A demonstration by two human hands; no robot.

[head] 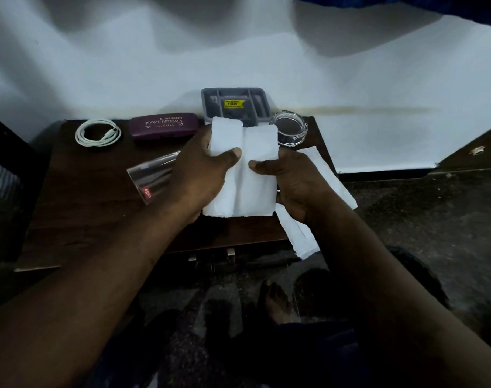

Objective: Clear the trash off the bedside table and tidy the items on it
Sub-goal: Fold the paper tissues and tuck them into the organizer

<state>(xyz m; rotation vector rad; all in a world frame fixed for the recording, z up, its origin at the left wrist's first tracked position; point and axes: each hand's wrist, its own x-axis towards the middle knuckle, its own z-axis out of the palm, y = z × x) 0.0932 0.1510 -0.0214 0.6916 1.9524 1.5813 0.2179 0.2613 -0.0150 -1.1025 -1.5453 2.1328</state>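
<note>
A white tissue [252, 175] is held up above the dark wooden bedside table [93, 208]. My left hand [202, 175] grips its left side, thumb on the front. My right hand [292, 183] pinches its right side, thumb also on the front. More white tissue [334, 180] trails from under my right hand over the table's right edge, and a strip [300, 239] hangs past the front corner. A clear drinking glass [151, 177] lies on its side left of my left hand.
Along the back of the table sit a coiled white cable [98, 133], a purple spectacle case [163, 126], a grey compartment tray [234, 106] and a clear glass dish [290, 130]. A white wall rises behind. My bare foot [275, 301] is on the dark floor below.
</note>
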